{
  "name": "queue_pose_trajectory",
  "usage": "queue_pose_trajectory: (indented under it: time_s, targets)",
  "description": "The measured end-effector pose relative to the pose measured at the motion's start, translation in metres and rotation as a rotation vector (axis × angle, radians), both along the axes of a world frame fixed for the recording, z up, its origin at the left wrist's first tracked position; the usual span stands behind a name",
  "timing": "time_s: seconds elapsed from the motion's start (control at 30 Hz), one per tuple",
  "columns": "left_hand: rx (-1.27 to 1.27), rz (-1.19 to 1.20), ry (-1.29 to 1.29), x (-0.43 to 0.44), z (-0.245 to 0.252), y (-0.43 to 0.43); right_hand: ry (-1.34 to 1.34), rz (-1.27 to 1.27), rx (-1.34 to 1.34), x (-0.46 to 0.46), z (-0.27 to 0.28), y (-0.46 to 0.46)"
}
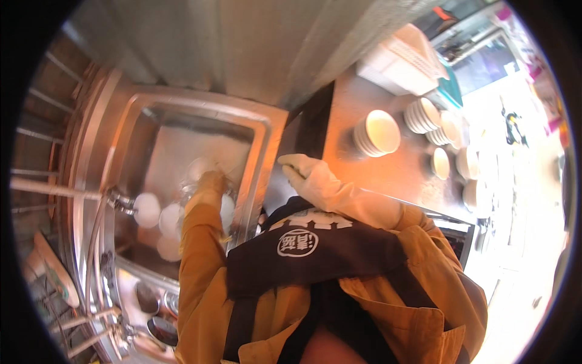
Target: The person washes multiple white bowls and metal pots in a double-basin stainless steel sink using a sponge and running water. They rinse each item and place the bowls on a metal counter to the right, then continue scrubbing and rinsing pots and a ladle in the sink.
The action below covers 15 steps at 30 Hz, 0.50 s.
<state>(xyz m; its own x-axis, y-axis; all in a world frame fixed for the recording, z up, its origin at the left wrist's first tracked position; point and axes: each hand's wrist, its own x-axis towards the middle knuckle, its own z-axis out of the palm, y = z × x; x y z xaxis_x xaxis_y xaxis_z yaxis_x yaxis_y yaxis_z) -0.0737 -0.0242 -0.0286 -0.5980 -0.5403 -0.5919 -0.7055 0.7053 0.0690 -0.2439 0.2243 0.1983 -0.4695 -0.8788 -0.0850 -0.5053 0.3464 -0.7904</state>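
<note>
My gloved left hand (pixel 211 184) reaches down into a stainless steel sink (pixel 261 150), over a pale round dish (pixel 198 167). Blur and glare hide its fingers, so I cannot tell whether it grips anything. Close by in the sink lie several white round pieces that look like bowls, among them one bowl (pixel 172 219) beside my forearm and another bowl (pixel 147 210) under the tap (pixel 122 201). My right hand (pixel 302 172), in a pale rubber glove, hovers between the sink and the steel counter. Its thumb and fingers are slightly apart, with nothing visible between them.
Stacked pale bowls (pixel 382 132) stand on the steel counter (pixel 350 175), with more bowl stacks (pixel 420 116) farther right. Behind them sits a white plastic basket (pixel 400 59). A second basin with metal containers (pixel 161 330) adjoins the sink. A metal wall (pixel 227 41) rises beyond it.
</note>
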Motion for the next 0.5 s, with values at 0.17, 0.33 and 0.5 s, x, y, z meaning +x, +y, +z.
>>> queue_pose_trajectory:
  time_s: [0.17, 0.33, 0.5]
  targets:
    - [-0.036, 0.293, 0.041, 0.006, -0.045, -0.006, -0.147, -0.215, 0.166, -0.028, 0.005, 0.025]
    - [-0.094, 0.163, 0.124, 0.021, -0.089, -0.037, -0.839, -0.625, 0.283, -0.078, -0.049, 0.059]
    - [-0.123, 0.411, 0.121, 0.012, -0.067, -0.046, -1.566, -0.957, -0.255, -0.145, -0.115, 0.075]
